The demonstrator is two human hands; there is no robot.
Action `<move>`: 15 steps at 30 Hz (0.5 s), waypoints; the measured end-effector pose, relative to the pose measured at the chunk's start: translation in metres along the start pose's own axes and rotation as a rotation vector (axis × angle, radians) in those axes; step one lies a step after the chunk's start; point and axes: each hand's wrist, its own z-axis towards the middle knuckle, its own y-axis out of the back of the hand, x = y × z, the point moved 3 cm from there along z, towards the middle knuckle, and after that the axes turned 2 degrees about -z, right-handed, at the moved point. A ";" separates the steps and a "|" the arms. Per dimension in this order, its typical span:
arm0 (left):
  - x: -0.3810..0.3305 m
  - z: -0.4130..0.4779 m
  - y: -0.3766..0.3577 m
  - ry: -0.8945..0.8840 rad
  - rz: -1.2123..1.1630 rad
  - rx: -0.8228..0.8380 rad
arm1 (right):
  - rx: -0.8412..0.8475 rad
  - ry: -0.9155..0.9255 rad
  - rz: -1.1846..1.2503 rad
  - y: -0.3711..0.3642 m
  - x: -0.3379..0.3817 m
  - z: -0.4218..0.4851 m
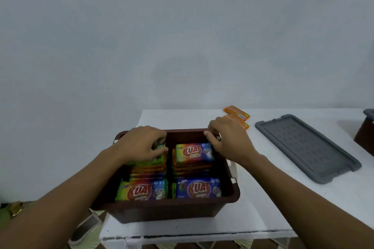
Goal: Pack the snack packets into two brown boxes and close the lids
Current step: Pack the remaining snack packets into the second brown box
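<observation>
A brown box (178,211) stands open on the white table, near its left front corner. Inside it lie colourful snack packets in stacks; one packet (194,152) tops the far right stack and another (199,188) the near right one. My left hand (141,142) is inside the box at the far left, fingers closed on a green-edged packet (155,159) on top of that stack. My right hand (226,140) rests on the box's far right corner, its fingers curled over the rim beside the far right stack. Two orange packets (236,113) lie on the table behind my right hand.
A grey lid (305,147) lies flat on the table to the right of the box. A second brown box with a grey lid (366,131) shows partly at the right edge. The white table (263,208) ends just left of the box. A wall stands behind.
</observation>
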 end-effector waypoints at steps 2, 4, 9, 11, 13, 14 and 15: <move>-0.014 0.017 0.004 -0.007 -0.042 -0.045 | -0.064 -0.098 0.023 0.005 -0.033 -0.008; -0.030 0.037 0.004 -0.010 -0.111 -0.078 | -0.042 -0.238 0.051 0.005 -0.071 -0.021; -0.071 0.114 -0.003 -0.035 -0.151 -0.105 | 0.191 -0.367 -0.121 -0.009 -0.153 -0.052; -0.086 0.151 -0.009 -0.063 -0.188 -0.078 | 0.266 -0.374 -0.180 -0.013 -0.179 -0.054; -0.097 0.185 -0.019 -0.096 -0.179 0.002 | 0.288 -0.377 -0.199 -0.014 -0.200 -0.047; -0.103 0.204 -0.026 -0.107 -0.152 0.049 | 0.289 -0.374 -0.202 -0.013 -0.212 -0.042; -0.106 0.219 -0.032 -0.109 -0.119 0.100 | 0.295 -0.366 -0.203 -0.013 -0.222 -0.038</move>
